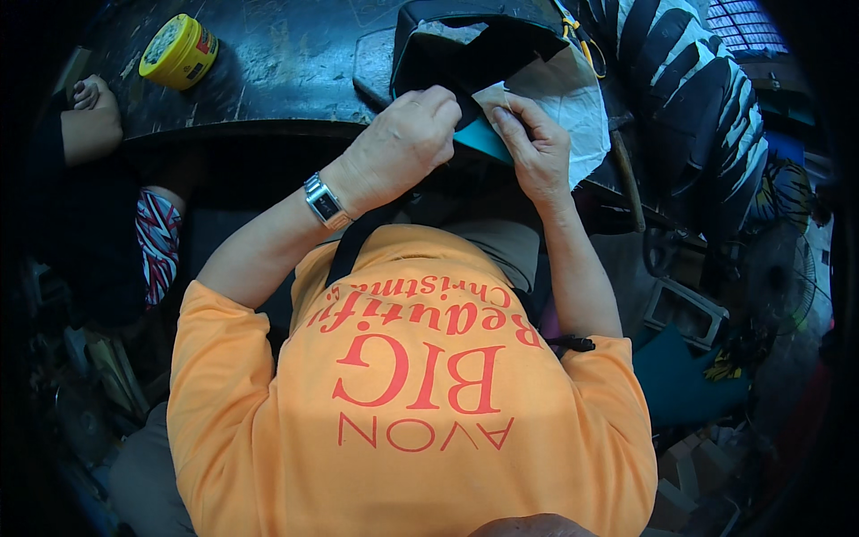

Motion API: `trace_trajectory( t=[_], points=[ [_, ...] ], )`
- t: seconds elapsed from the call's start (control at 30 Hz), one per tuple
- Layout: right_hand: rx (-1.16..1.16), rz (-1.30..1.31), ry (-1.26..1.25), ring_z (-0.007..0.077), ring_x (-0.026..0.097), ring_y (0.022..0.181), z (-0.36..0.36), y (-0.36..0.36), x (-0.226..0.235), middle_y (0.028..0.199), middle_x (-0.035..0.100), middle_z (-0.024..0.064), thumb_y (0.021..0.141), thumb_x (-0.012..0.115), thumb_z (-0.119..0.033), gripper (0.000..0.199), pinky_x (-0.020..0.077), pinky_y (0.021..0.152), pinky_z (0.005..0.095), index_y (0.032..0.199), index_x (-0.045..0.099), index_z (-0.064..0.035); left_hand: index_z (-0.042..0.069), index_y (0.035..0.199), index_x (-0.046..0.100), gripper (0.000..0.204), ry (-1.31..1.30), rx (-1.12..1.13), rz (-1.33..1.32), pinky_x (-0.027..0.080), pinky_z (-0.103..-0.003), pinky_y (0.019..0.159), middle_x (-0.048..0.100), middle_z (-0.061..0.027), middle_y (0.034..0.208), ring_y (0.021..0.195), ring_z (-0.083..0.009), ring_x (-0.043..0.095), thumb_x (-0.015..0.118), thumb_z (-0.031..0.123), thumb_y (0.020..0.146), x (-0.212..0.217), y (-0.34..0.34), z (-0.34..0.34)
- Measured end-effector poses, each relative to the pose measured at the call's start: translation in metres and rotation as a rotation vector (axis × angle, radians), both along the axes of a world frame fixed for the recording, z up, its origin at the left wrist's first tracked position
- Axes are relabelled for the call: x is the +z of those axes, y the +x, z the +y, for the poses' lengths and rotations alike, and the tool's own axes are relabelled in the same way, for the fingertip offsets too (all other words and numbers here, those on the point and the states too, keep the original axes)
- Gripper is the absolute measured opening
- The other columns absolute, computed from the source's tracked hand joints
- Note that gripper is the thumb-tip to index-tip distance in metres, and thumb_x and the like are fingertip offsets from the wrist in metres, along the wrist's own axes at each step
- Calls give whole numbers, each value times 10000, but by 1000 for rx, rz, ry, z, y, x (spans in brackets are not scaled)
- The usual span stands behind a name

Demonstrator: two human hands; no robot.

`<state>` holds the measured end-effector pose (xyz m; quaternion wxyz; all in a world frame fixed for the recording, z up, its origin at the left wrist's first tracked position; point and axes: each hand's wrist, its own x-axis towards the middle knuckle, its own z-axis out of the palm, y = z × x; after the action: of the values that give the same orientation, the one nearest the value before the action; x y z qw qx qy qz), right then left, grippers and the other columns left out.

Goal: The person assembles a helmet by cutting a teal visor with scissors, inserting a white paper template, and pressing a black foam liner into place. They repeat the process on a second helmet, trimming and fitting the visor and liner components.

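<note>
Over the table's near edge, both my hands work at a black piece of material (488, 55) with an off-white cloth lining (573, 103). My left hand (412, 134), below a silver wristwatch (325, 200), has its fingers curled in a pinch beside the black part. What those fingertips hold is hidden. A pale edge of the cloth lining is pinched between thumb and fingers of my right hand (532, 148). Between the two hands, a teal sheet (483, 139) shows beneath the black material.
A yellow tub (179, 55) stands on the dark worktable (277, 63). Orange-handled scissors (583, 40) lie beyond the lining. Black pieces with white lining (693, 107) are heaped at the right. Another person's hand (92, 100) rests at the table's left end. A fan (778, 277) stands far right.
</note>
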<state>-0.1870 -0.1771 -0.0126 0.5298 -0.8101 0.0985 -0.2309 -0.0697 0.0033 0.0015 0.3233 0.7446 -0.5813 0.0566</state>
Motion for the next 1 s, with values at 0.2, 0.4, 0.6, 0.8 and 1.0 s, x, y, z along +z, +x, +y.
trace_trajectory(
  t=[0.2, 0.4, 0.6, 0.8, 1.0],
  points=[
    [58, -31, 16, 163, 672, 937, -2, 0, 2, 1024, 723, 79, 934, 695, -84, 182, 529, 827, 270, 1104, 738, -38, 16, 975, 585, 160, -62, 177, 382, 453, -268, 602, 568, -67, 806, 650, -126, 524, 580, 175, 984, 9, 29, -2],
    [93, -8, -425, 253, 590, 1068, 9, 1, 5, 1110, 659, 106, 875, 743, -93, 186, 492, 914, 340, 1058, 773, -98, 7, 1009, 623, 233, 4, 152, 555, 448, -253, 604, 600, -40, 787, 665, -108, 517, 575, 236, 1013, 10, 33, -2],
    [172, 41, -617, 331, 476, 1213, 18, -5, 8, 1293, 541, 161, 844, 791, -228, 281, 420, 1019, 436, 1122, 770, -200, 17, 1032, 634, 219, 48, 115, 599, 467, -250, 633, 614, -33, 807, 696, -90, 539, 589, 230, 1013, 11, 34, -2],
    [347, 142, -971, 433, 327, 1370, 27, -18, 17, 1482, 384, 221, 805, 749, -523, 385, 223, 1092, 709, 1067, 784, -243, 0, 1036, 664, 245, -58, 52, 549, 518, -348, 708, 689, -153, 938, 787, -236, 651, 585, 228, 995, 2, 26, -1],
    [202, -83, -212, 300, 698, 994, -7, -29, 32, 1002, 727, 121, 875, 732, -173, 185, 435, 1039, 444, 977, 752, -21, 73, 1485, 443, 659, 163, -51, -7, 228, -489, 1201, 401, -153, 1550, 1457, -331, 326, 556, 485, 984, -13, -11, 13]
  ],
)
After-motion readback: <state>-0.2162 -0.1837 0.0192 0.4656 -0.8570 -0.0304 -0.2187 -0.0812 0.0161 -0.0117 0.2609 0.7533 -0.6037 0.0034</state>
